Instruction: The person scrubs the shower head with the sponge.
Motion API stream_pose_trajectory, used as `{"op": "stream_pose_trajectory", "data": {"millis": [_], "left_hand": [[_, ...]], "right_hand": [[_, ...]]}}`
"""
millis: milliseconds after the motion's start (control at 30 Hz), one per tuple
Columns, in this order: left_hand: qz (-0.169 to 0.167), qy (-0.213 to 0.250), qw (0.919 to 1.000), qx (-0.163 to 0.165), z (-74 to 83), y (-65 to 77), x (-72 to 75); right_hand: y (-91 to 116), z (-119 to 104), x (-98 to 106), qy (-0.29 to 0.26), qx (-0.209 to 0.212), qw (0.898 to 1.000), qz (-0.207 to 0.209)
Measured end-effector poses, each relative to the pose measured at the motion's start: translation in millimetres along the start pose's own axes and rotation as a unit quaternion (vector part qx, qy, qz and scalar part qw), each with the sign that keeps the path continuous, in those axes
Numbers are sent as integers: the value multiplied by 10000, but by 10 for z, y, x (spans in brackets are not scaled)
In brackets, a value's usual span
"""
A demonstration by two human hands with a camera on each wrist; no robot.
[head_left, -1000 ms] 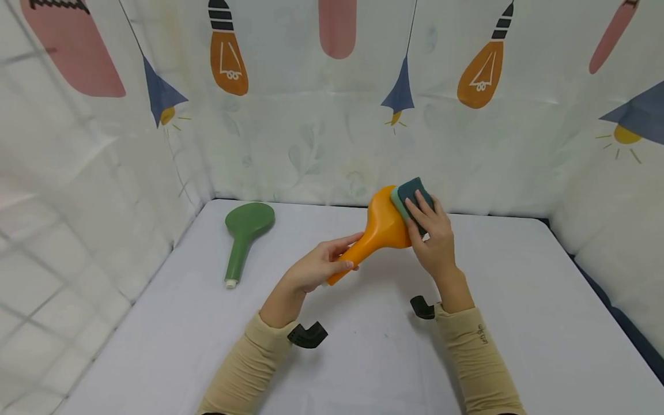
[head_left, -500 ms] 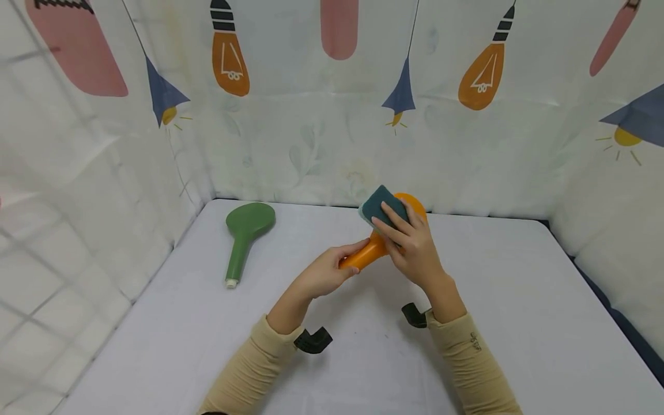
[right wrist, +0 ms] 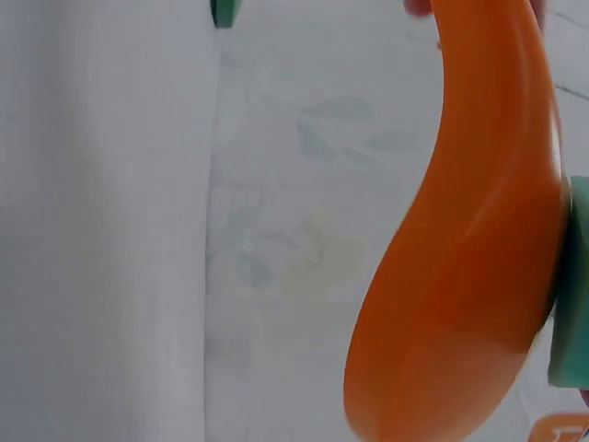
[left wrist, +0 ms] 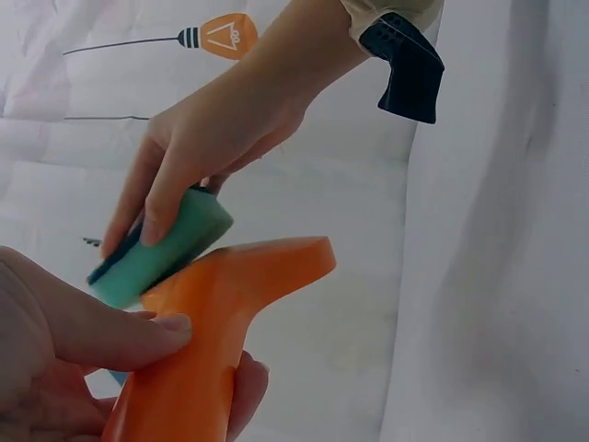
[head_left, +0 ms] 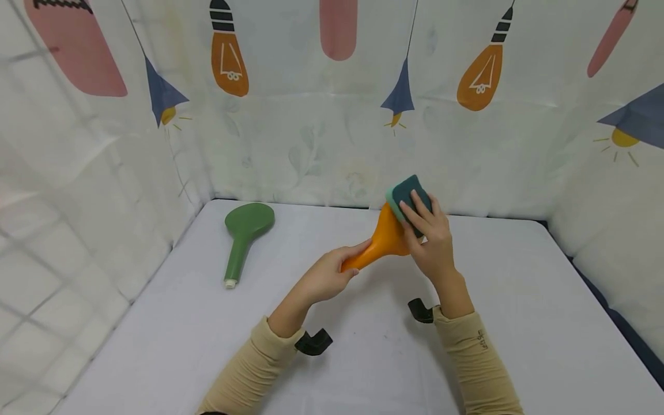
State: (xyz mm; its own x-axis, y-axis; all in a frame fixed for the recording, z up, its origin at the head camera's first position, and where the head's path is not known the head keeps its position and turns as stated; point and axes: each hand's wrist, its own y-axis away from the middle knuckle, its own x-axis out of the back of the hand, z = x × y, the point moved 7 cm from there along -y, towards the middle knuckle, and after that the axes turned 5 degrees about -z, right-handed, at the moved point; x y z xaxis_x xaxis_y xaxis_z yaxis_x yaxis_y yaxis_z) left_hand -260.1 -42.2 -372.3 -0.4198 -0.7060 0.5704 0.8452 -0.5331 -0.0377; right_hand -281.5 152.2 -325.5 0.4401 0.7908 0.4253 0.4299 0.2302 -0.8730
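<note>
Left grip: we're clamping the orange paddle, just right of centre-frame | Right grip: we're pinching the sponge against it | Step: apparently wiping | Next: likely needing steady pressure

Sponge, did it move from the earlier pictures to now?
Yes! In the head view, the right hand moved the sponge left, then back right, against the orange thing. Nothing was newly gripped or let go: the left hand still holds the orange thing. The green thing still lies on the table.
</note>
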Motion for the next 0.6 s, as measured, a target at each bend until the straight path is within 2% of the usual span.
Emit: {"op": "stream_pose_trajectory", "data": {"millis": [133, 233, 367, 467, 600], "left_hand": [[83, -298, 9995, -17, 11, 4, -11], [204, -688, 9974, -72, 44, 4, -20], [359, -1238, 9916, -83, 84, 9, -34], [389, -1506, 9878, -60, 99, 23, -48], [425, -1627, 9857, -130, 124, 60, -62]], "right_hand": [[-21, -272, -172, 266, 812, 9952, -481], [-28, -331, -200, 385, 973, 9926, -617], [-35, -216, -82, 342, 568, 9970, -395], [-28, -48, 57, 209, -40, 9998, -65], [9, 198, 223, 114, -929, 9949, 372]]}}
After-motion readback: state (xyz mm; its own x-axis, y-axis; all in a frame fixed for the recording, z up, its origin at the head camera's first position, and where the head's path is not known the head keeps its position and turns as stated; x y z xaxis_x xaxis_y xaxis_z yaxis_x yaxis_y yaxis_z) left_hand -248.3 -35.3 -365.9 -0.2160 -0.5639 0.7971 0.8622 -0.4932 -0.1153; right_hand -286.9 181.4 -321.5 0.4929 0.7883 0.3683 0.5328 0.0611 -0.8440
